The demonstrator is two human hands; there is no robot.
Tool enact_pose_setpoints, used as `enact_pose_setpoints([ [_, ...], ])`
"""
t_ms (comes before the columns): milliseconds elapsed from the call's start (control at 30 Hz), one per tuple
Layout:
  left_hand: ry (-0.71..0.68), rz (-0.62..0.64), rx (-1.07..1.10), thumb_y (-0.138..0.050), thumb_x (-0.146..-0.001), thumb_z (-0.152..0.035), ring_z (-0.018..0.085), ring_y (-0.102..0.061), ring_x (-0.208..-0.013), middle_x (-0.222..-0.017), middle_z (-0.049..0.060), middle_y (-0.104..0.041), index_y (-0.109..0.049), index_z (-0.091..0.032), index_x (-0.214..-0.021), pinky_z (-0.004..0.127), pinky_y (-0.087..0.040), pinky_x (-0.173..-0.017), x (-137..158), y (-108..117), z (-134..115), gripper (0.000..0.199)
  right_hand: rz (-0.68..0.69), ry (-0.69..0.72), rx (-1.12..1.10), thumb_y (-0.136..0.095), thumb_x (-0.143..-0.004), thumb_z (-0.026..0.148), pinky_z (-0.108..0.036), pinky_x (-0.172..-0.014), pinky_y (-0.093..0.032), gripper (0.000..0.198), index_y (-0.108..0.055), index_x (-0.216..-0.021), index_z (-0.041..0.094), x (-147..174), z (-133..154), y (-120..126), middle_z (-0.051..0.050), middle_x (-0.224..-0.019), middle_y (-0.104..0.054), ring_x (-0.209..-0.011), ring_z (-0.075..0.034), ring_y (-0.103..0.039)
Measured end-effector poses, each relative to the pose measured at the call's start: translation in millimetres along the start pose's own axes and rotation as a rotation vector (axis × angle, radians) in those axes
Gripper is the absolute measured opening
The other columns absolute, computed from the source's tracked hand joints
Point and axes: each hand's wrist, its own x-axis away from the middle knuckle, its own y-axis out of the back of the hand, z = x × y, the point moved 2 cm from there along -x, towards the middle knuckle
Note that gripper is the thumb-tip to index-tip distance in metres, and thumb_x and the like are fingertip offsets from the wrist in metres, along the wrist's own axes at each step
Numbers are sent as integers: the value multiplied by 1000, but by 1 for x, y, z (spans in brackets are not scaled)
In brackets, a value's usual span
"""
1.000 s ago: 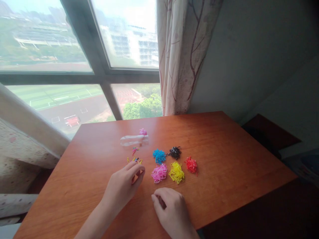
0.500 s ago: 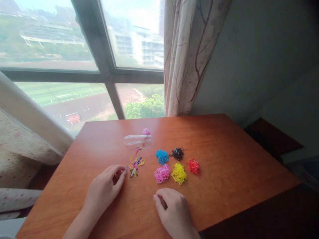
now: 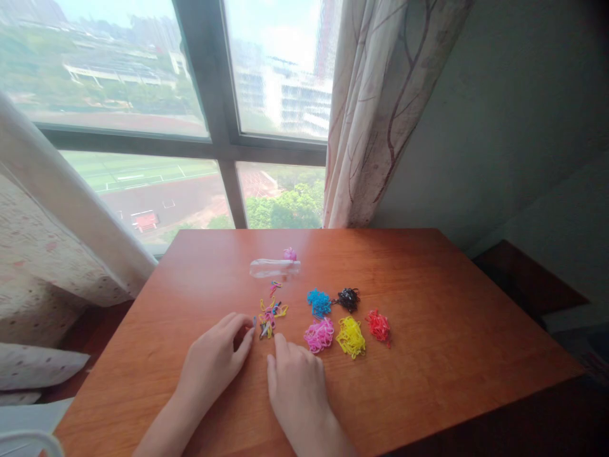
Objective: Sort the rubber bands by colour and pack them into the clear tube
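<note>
A mixed heap of small coloured loops, which look like rubber bands (image 3: 270, 317), lies on the table in front of my hands. Just left of it, my left hand (image 3: 221, 346) rests with thumb and forefinger closed on a small blue-grey rubber band (image 3: 254, 322). My right hand (image 3: 297, 374) reaches toward the heap's near edge, its forefinger stretched out and the thumb apart from it. To the right are sorted piles: blue bands (image 3: 319, 303), black bands (image 3: 349, 299), pink bands (image 3: 319, 335), yellow bands (image 3: 351, 337) and red bands (image 3: 379, 326).
Behind the heap lies a clear plastic bag or case (image 3: 273, 268) with a pink piece (image 3: 290, 254) at its end. The wooden table (image 3: 428, 279) meets a window at the back. Curtains (image 3: 366, 127) hang on both sides.
My right hand has moved left and forward, up to the mixed heap's near edge. My left hand stays in place on the table. The whole view has shifted slightly.
</note>
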Motion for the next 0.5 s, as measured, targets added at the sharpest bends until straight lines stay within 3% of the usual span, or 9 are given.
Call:
enact_pose_setpoints([
  [267,-12,29,21,-44,-92,-31,19,-63,-79,-87,0,-66,-59,-25,-89,27,-42,-66,3,4,-4,16,-41,-22,100,-51,-87,8,-30,-69,-48,24,-57,-108,19,-61,6,28,-9,-103,-62,-91,-24,-66],
  [500,-11,34,23,-45,-92,-30,18,-63,-81,-90,0,-66,-60,-25,-90,27,-41,-66,3,5,-6,16,3,-95,118,-47,-93,15,-29,-68,-50,20,-56,-110,18,-104,5,21,-13,-109,-59,-86,-22,-69],
])
